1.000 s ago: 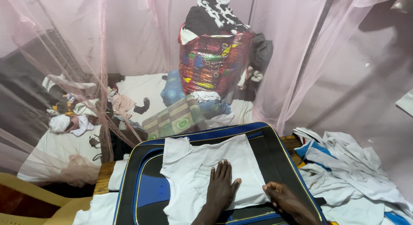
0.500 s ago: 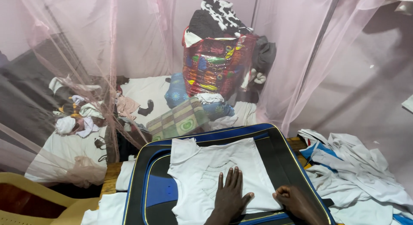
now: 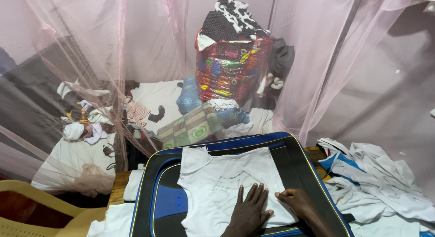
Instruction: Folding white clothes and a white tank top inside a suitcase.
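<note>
White t-shirt (image 3: 226, 182) lies spread flat on the closed blue-and-black suitcase (image 3: 154, 205). My left hand (image 3: 248, 210) is open, palm down, fingers splayed on its lower half; my right hand (image 3: 297, 201) is just beside it, fingers pinching the shirt's edge. Pile of white clothes (image 3: 380, 182) to the right, pink mosquito net (image 3: 90, 60) and a stuffed patterned bag (image 3: 231, 67) behind.
</note>
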